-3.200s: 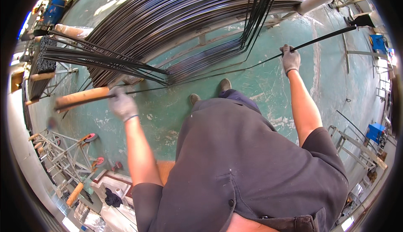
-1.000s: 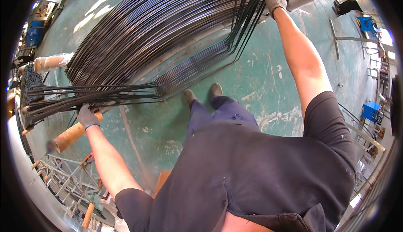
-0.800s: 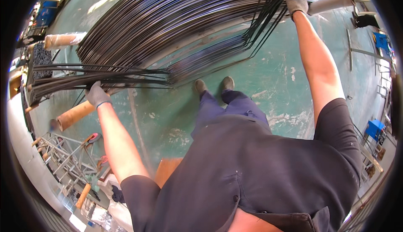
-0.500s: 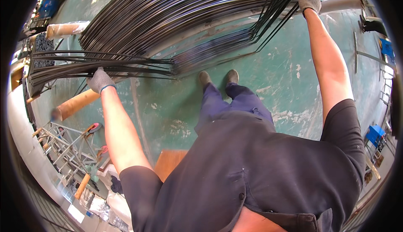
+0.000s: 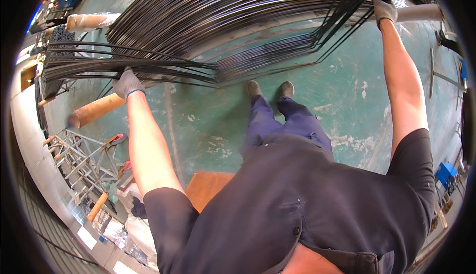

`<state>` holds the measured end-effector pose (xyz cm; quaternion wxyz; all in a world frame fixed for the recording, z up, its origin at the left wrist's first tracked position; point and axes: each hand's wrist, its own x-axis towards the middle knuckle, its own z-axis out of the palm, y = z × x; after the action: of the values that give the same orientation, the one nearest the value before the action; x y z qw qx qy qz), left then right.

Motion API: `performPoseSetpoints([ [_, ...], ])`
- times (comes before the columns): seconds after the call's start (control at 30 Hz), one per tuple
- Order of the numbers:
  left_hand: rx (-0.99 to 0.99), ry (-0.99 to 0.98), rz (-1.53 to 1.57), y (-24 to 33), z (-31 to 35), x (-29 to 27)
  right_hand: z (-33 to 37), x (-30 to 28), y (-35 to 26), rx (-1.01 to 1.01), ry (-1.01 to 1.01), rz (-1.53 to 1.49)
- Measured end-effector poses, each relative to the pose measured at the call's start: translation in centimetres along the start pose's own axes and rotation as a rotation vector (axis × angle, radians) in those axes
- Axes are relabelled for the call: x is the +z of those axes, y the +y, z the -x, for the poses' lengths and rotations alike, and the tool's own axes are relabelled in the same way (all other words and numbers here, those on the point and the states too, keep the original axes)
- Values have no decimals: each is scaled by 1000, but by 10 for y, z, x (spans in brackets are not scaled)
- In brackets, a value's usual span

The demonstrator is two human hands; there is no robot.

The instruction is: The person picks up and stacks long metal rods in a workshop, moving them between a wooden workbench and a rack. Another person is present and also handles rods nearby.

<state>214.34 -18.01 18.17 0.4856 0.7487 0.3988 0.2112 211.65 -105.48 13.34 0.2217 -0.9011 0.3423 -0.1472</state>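
Note:
In grey gloves, both my hands are closed on a bundle of thin dark metal rods (image 5: pixel 267 58), bent upward at each end. My left hand (image 5: pixel 129 82) wraps round the bundle's left bent end, its fingers partly hidden by the rods. Far out at the upper right, my right hand (image 5: pixel 384 10) grips the other bent end, with my arm stretched out. Just beyond the bundle lies a large stack of similar curved rods (image 5: pixel 213 19). The bundle's middle hangs low in front of my feet and looks blurred.
Tube-like supports, one wrapped in plastic (image 5: pixel 91 21), one brown (image 5: pixel 99 110) and one pale (image 5: pixel 419 13), stick out beside the stack. A metal frame rack (image 5: pixel 91 157) stands at left. A brown board (image 5: pixel 208 187) is beside me, over the green floor (image 5: pixel 208 125).
The view has shifted, so most of the scene sits farther right. Both hands keep their hold on the rod bundle, which has barely moved against the stack.

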Motion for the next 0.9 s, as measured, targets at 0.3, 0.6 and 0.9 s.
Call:
performPoseSetpoints([
  [0.3, -102, -304, 245, 4, -33, -15, -7, 1, 11, 47, -97, -117],
  [0.6, 101, -256, 90, 9, -2, -24, 20, -10, -18, 202, -17, -157],
  [0.9, 196, -173, -65, -28, 14, -53, 60, -28, -51, 181, 9, -182],
])
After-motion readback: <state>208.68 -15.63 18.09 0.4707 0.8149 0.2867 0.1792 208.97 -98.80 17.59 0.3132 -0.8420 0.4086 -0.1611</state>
